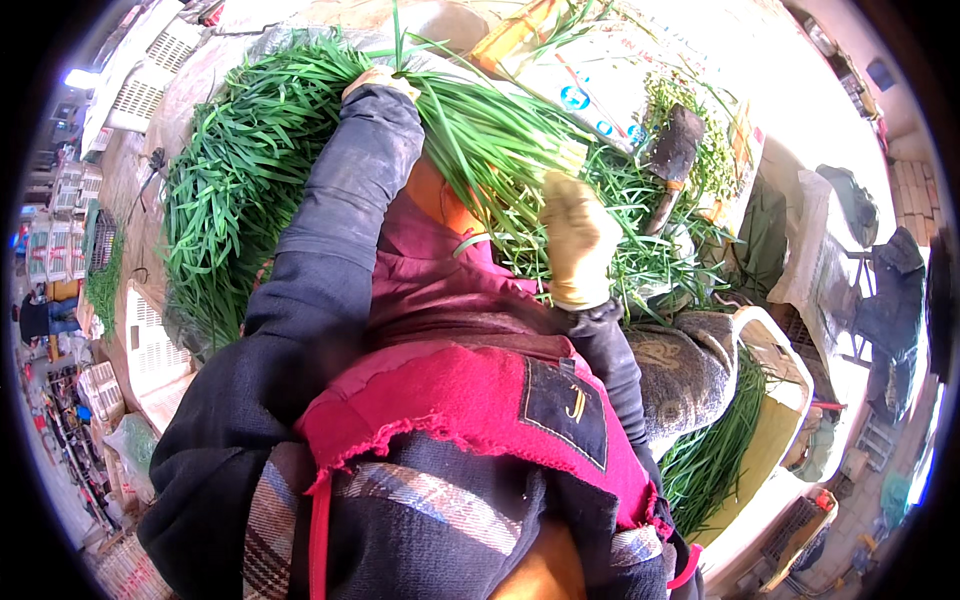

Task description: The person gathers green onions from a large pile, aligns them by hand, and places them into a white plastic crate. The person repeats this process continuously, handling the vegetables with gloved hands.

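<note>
My left hand point(381, 81), in a pale glove, grips a bunch of long green garlic chives point(487, 127) near its leafy part. The bunch's pale stalk ends point right, towards my right hand point(579, 244). That hand wears a yellowish glove and has its fingers curled just below those ends; whether any stalks are inside it is hidden. A large heap of green leaves point(232, 195) lies to the left of my left arm. Loose leaves and trimmings point(637, 255) spread beneath and beside my right hand.
A flat-bladed tool with a short wooden handle point(675, 146) lies on the trimmings at right. A printed white sack point(600, 94) is beyond the bunch. A pale plastic crate point(787, 375) at lower right holds more chives point(712, 465). Another white crate point(154, 337) stands at left.
</note>
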The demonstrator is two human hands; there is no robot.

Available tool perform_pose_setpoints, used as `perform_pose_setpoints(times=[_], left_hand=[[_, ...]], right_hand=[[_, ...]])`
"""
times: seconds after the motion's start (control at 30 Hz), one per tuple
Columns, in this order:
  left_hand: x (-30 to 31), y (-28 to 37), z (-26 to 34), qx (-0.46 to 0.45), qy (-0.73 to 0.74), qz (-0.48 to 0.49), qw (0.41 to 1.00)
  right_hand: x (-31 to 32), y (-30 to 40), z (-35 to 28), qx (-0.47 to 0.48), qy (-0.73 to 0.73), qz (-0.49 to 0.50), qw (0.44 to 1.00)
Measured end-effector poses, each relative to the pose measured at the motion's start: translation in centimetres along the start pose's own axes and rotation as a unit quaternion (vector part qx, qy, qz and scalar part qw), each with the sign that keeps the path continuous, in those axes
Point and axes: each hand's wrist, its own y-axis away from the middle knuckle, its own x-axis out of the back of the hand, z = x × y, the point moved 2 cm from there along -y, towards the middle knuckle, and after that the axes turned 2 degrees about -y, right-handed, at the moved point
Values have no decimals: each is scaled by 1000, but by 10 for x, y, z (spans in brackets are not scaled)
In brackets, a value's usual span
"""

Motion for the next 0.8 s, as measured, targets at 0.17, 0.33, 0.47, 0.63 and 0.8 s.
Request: perform_pose_setpoints(times=[0.17,0.33,0.47,0.63,0.8], left_hand=[[-4,2,0,4,13,57,998],[-32,-18,-13,-16,9,53,998],[14,10,4,-31,-42,-34,998],[9,9,-3,62,182,62,979],[6,3,-8,54,181,-4,982]], right_hand=[[66,19,73,-191,164,-169,953],[57,5,-13,-54,239,-236,940],[1,-7,-62,147,263,-232,925],[-39,-2,-45,264,464,-145,833],[-38,5,-37,242,386,-156,877]])
